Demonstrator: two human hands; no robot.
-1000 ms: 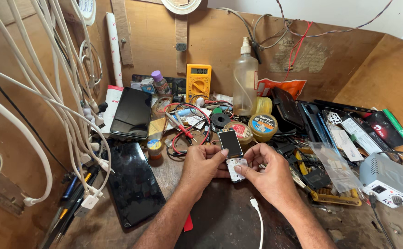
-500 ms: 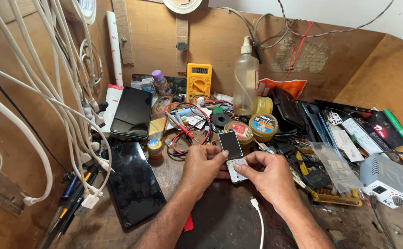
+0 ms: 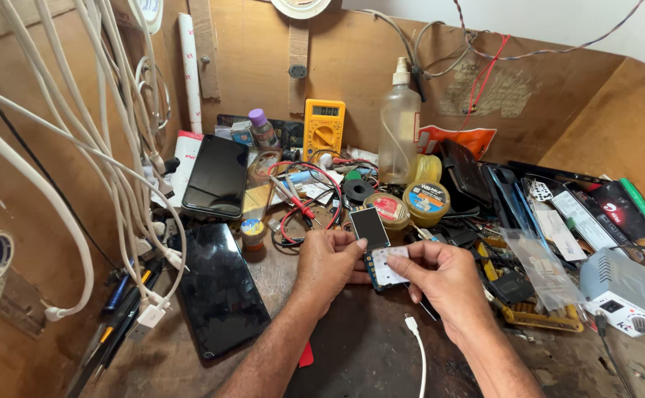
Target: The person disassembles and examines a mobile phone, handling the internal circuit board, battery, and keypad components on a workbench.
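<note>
Both my hands hold a small opened keypad phone [image 3: 378,250] over the middle of a wooden workbench [image 3: 359,354]. Its little dark screen points up and away, and the white keypad sheet sits below it. My left hand [image 3: 328,265] grips the phone's left side, thumb near the screen. At the keypad's right edge my right hand [image 3: 444,274] pinches with thumb and forefinger. The phone's lower part is hidden behind my fingers.
Two black smartphones [image 3: 219,287] [image 3: 216,175] lie left. A yellow multimeter [image 3: 323,130], a clear pump bottle [image 3: 399,133] and round solder tins [image 3: 426,200] stand behind. White cables [image 3: 101,147] hang at left. A grey box unit [image 3: 621,291] sits right, a white cable plug [image 3: 411,324] near my wrist.
The hands and phone stay in nearly the same place. My right fingers have shifted slightly on the white keypad sheet.
</note>
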